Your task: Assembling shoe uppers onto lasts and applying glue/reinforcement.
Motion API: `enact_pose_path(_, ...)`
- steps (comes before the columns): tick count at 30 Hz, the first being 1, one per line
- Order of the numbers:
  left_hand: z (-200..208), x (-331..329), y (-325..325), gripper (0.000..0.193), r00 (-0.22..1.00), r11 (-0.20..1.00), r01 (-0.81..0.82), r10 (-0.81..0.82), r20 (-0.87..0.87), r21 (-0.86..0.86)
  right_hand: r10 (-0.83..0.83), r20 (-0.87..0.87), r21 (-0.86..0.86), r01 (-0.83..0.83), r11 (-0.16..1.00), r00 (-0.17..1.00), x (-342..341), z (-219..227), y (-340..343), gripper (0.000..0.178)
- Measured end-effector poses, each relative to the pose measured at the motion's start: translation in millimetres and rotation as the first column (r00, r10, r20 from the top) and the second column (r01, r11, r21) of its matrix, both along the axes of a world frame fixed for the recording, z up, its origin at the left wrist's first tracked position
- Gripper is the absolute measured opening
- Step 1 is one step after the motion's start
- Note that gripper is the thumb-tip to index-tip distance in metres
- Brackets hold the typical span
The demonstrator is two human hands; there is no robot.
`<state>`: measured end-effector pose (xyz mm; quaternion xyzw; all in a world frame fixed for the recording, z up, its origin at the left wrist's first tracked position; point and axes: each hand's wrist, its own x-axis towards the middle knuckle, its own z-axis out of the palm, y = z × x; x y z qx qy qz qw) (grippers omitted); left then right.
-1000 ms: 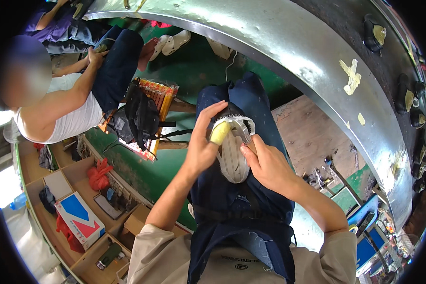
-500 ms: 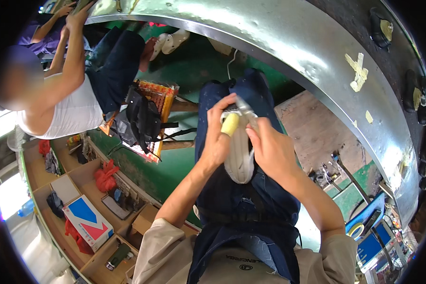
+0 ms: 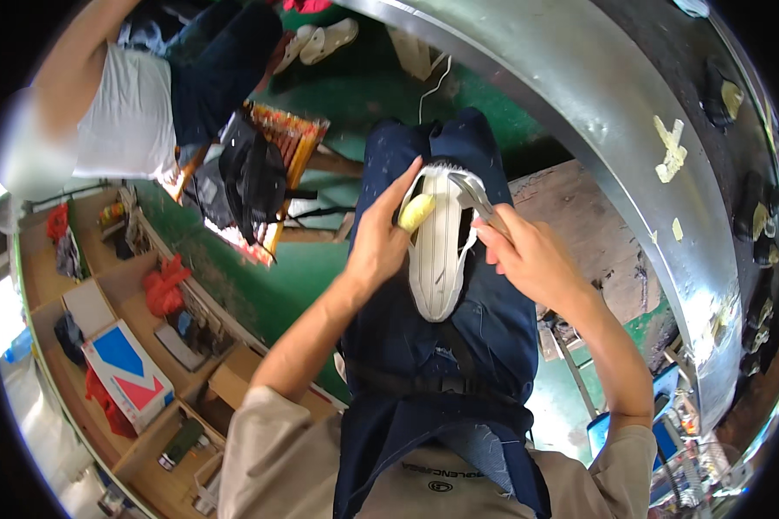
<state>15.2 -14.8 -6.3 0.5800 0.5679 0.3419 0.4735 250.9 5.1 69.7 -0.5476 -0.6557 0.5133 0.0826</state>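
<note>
A shoe upper stretched on a last [image 3: 437, 272] lies bottom up on my lap, its long pale insole facing me and white edges folded around it. My left hand [image 3: 376, 242] grips its left side, the thumb, wrapped in a yellow cover [image 3: 417, 212], pressing the inner edge. In my right hand [image 3: 532, 259] is a pair of metal pincers [image 3: 471, 190], closed in my fingers at the handles. Their head meets the upper's right edge near the far end; whether the jaws pinch the material cannot be made out. Dark gathered material shows at the far end.
A curved metal bench [image 3: 571, 104] arcs from ahead round my right, with dark shoes [image 3: 723, 95] along it. To the left stands a partitioned wooden tray [image 3: 104, 303] with boxes and red bags. A black bag [image 3: 242, 177] rests on a stool beside a co-worker [image 3: 130, 112].
My right hand has drawn back to the right and the pincers' head now shows at the shoe's right edge. The left thumb stays on the insole edge. The view has shifted slightly.
</note>
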Motion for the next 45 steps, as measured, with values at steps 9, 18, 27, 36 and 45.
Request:
enact_pose_path(9,17,-30,6,0.069,0.953,0.964,0.206,-0.159,0.256,-0.168,0.351,0.687,0.451,-0.752,0.480,0.636,-22,16,-32,0.025)
enact_pose_path(18,14,-43,-2,0.070,0.977,0.977,0.179,-0.163,0.136,-0.113,0.539,0.254,0.408,-0.594,0.693,0.803,-47,-5,-46,0.014)
enact_pose_path(27,-3,-44,-19,0.068,0.986,0.981,0.129,-0.113,0.120,-0.142,0.648,0.232,0.316,-0.686,0.655,0.725,-60,-9,-62,0.014)
enact_pose_path(36,23,-22,-51,0.057,0.905,0.925,0.003,0.160,0.395,-0.380,0.494,0.398,0.237,-0.607,0.759,0.773,-27,20,-73,0.024)
enact_pose_path(45,-1,5,-96,0.070,0.380,0.694,0.197,0.597,0.706,-0.693,0.349,0.150,0.215,-0.375,0.902,0.925,-40,-21,-84,0.025)
